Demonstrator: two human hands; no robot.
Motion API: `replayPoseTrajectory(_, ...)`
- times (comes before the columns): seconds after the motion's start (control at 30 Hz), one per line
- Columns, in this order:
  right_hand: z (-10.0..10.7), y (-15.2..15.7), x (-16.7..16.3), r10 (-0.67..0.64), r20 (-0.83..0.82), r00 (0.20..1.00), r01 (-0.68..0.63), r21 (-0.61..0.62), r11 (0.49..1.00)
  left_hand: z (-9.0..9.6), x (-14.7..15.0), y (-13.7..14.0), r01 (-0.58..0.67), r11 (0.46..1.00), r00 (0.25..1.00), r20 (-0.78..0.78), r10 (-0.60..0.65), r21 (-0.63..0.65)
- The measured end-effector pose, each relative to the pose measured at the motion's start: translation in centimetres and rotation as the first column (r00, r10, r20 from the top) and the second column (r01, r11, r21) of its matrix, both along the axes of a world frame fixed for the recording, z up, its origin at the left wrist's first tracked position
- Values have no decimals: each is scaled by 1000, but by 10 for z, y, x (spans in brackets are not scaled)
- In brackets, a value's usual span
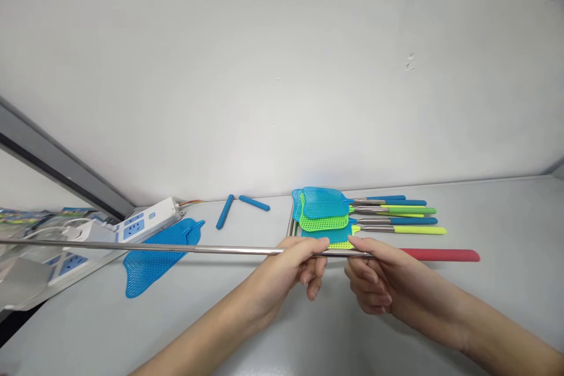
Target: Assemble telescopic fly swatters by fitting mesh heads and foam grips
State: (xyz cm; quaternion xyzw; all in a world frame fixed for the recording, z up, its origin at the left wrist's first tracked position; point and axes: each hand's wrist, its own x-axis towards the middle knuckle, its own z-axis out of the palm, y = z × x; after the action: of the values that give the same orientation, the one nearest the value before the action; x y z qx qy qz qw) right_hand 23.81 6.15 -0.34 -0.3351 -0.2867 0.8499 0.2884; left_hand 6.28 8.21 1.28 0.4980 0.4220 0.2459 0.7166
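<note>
A long, extended telescopic rod (220,250) runs level across the view, and its left end is cut off by the frame edge. At its right end is a red grip (443,255). My left hand (291,267) pinches the thin metal between thumb and fingers. A short way to the right, my right hand (374,282) is closed on the thicker section just before the red grip. Behind both hands lies a pile of blue and green fly swatters (326,202) with metal shafts, their coloured handles pointing right.
Loose blue swatter heads (154,267) lie at the left, partly under the rod. Beside them are white power strips (150,220) with plugs. Two blue handle sleeves (225,211) rest near the wall (282,70). More metal rods (289,228) lie left of the pile.
</note>
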Motion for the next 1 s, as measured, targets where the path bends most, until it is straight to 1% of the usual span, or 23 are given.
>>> replayPoseTrajectory(0.1, 1, 0, 0, -2, -12, 1000, 2, -4, 1000, 1, 1, -1, -27, 999, 998, -57, 28, 24)
replayPoseTrajectory(0.17, 1, 1, 0, -5, -10, 1000, 5, -1, 1000, 1, 2, -1, -40, 999, 997, -62, 41, 23)
replayPoseTrajectory(0.3, 1, 2, 0, -26, 10, 1000, 26, 18, 999, 2, 3, -1, -81, 997, 994, -72, 79, -17)
replayPoseTrajectory(0.43, 1, 1, 0, -89, 44, 995, 87, 50, 995, 4, 3, -3, -161, 979, 986, -59, 154, -128)
replayPoseTrajectory(0.5, 2, 0, 0, -119, 70, 990, 113, 81, 990, 6, 1, -4, -160, 963, 987, -37, 156, -215)
replayPoseTrajectory(0.6, 4, -2, -1, -126, 87, 988, 118, 100, 988, 10, -2, -5, -137, 932, 989, -1, 145, -335)
replayPoseTrajectory(0.7, 8, -4, -2, -132, 80, 988, 124, 98, 987, 16, -6, -7, -123, 911, 989, 23, 143, -393)
replayPoseTrajectory(0.83, 12, -8, -3, -169, 69, 983, 161, 109, 981, 20, -10, -10, -123, 897, 988, 33, 151, -424)
replayPoseTrajectory(1.0, 13, -10, -6, -166, 57, 984, 161, 84, 983, 18, -19, -14, -146, 907, 987, -1, 159, -396)
